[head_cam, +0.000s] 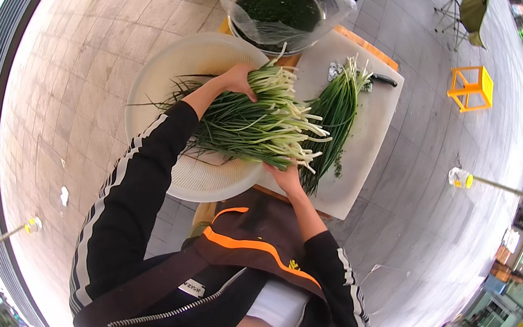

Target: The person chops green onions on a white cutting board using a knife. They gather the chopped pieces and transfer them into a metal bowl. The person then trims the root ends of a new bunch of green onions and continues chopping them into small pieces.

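A large bunch of green chives with white stalk ends (257,122) lies over a round ribbed plastic basket (170,58), its white ends reaching over a white cutting board (362,168). My left hand (240,80) grips the bunch on its far side, thumb across the stalks. From the near side my right hand (286,176) holds the bunch close to the white ends, its fingers partly hidden beneath. A smaller bunch of chives (338,109) rests on the board. Beside its white ends lies a knife with a black handle (384,80), the blade mostly covered by that bunch.
Beyond the basket stands a metal bowl of chopped greens (279,9) with a clear plastic bag (335,9) around it. Green scraps (338,165) dot the board. A yellow stool (478,89) and a folding chair (472,17) stand on the tiled floor at the right.
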The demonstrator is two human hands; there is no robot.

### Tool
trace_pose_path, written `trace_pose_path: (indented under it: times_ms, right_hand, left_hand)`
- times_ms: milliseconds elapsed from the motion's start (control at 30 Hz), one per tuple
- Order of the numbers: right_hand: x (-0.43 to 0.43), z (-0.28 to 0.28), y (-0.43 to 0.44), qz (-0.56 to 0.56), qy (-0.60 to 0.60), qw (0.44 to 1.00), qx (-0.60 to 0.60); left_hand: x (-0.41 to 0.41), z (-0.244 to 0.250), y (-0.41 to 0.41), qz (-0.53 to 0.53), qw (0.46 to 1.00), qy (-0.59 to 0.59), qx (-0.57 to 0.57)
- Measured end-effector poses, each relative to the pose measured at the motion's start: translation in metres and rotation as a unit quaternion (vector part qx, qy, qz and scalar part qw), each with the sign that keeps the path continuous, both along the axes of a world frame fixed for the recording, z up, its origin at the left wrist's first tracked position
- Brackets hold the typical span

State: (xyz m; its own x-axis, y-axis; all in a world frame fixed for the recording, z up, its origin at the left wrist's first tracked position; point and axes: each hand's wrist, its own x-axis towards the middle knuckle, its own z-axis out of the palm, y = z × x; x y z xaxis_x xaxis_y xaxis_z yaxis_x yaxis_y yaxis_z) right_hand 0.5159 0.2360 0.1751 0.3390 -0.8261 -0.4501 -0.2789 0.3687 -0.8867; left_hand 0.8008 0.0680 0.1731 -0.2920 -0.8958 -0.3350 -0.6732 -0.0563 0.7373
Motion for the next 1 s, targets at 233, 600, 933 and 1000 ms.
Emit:
trace_pose_path:
  times_ms: [233,600,933,1000]
  right_hand:
    - [0.018,0.019,-0.012,-0.002,-0.037,0.994,-0.103]
    - [0.042,0.011,-0.051,0.032,0.142,0.964,-0.221]
    - [0.060,0.005,-0.061,-0.049,0.062,0.970,-0.229]
    - [0.067,0.002,-0.061,-0.060,0.076,0.968,-0.230]
  left_hand:
    - [-0.003,0.013,-0.007,-0.002,0.991,-0.018,0.132]
    - [-0.027,0.032,0.021,-0.070,0.981,0.099,0.151]
    - [-0.030,0.058,0.066,-0.148,0.984,0.103,0.015]
    - [-0.038,0.044,0.075,-0.151,0.982,0.033,-0.110]
